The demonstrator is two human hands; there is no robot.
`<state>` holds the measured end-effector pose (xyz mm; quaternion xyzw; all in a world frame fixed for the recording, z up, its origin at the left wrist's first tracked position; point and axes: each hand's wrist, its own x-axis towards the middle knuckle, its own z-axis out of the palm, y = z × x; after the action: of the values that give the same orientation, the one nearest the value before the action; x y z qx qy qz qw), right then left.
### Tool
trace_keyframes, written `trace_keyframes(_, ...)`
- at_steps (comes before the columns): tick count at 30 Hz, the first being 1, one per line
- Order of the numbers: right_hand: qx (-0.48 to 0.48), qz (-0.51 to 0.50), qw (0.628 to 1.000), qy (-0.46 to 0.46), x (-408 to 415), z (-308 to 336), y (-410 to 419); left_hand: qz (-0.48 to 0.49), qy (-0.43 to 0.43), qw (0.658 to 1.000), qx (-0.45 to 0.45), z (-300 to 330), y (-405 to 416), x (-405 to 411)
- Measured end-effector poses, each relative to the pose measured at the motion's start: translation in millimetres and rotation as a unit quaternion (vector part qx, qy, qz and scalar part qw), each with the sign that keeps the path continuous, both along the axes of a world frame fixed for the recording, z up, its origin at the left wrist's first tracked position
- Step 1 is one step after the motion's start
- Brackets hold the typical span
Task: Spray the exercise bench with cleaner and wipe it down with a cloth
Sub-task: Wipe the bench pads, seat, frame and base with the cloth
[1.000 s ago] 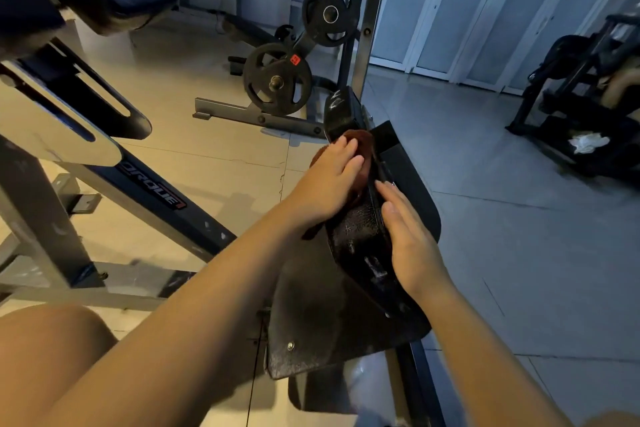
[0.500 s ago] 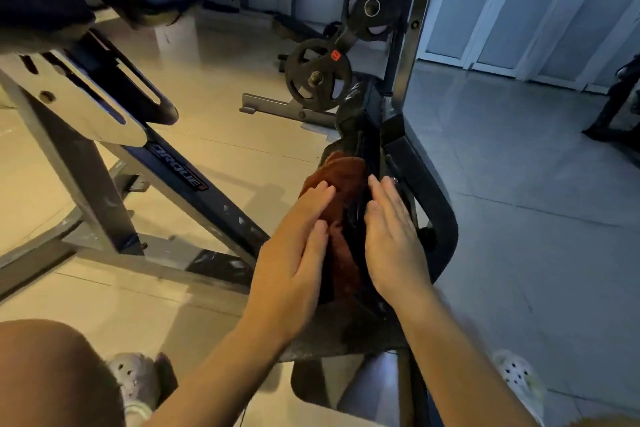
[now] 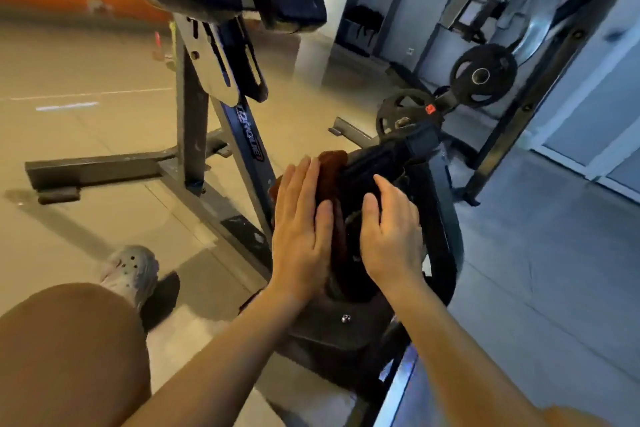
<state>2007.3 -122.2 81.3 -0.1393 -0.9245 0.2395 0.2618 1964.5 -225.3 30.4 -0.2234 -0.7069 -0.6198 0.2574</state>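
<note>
Looks like you're mid-wipe here: your left hand (image 3: pixel 301 229) is flat, fingers straight and together, pressing the rust-brown cloth (image 3: pixel 330 170) against the dark bench pad (image 3: pixel 446 253). The cloth sits under and just past your fingertips, bunched along the pad's left edge. I'd guess the flat palm is there to spread pressure so the cloth drags evenly instead of balling up. Your right hand (image 3: pixel 391 236) is just beside it, fingers slightly bent and resting on the pad, not clamped on anything, probably steadying the pad while you scrub. Both forearms reach in from below, wrists fairly straight. No spray bottle anywhere near either hand, so spraying seems done
</note>
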Motion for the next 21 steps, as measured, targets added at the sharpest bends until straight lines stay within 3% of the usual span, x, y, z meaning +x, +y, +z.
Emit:
trace_keyframes(2,0.02,0.053,0.998,0.017,-8.8,-5.0,12.8,0.024,-0.027,0.999,0.032,10.0,7.7,-2.6)
trace_keyframes(5,-0.04,0.131,0.989,0.047,-23.8,-17.4,18.6,0.083,-0.023,0.993,0.081,3.3,21.6,6.6)
trace_keyframes(8,-0.051,0.13,0.986,0.091,-30.2,-26.4,21.0,0.104,-0.048,0.99,0.076,-28.4,38.9,31.0)
trace_keyframes(14,-0.043,0.133,0.986,0.093,-31.9,-31.0,25.5,0.087,-0.133,0.986,0.053,-88.0,74.3,104.1)
trace_keyframes(21,-0.04,0.137,0.984,0.108,-36.4,-33.4,27.3,0.138,-0.066,0.985,0.079,-27.7,48.5,40.2)
